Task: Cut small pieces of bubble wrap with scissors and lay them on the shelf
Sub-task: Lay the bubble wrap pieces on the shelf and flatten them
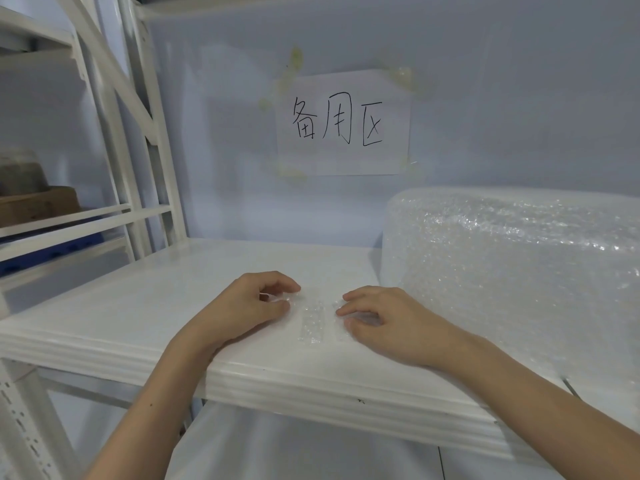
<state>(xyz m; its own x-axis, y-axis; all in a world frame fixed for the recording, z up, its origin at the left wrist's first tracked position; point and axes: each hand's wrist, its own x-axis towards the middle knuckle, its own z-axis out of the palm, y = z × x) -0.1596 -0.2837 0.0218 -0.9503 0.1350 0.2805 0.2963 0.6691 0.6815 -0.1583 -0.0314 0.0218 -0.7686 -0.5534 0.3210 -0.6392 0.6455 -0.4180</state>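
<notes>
Small clear pieces of bubble wrap (313, 322) lie flat on the white shelf (145, 306) near its front edge. My left hand (249, 306) rests on the shelf at their left side, its curled fingertips touching a piece. My right hand (381, 320) rests at their right side, fingers bent down onto another piece. A big roll of bubble wrap (512, 271) fills the right part of the shelf. No scissors are in view.
A paper sign with handwritten characters (343, 123) is taped to the back wall. White shelf uprights (152, 133) stand at the left, with a neighbouring rack holding a brown box (38, 202) and something blue beyond them.
</notes>
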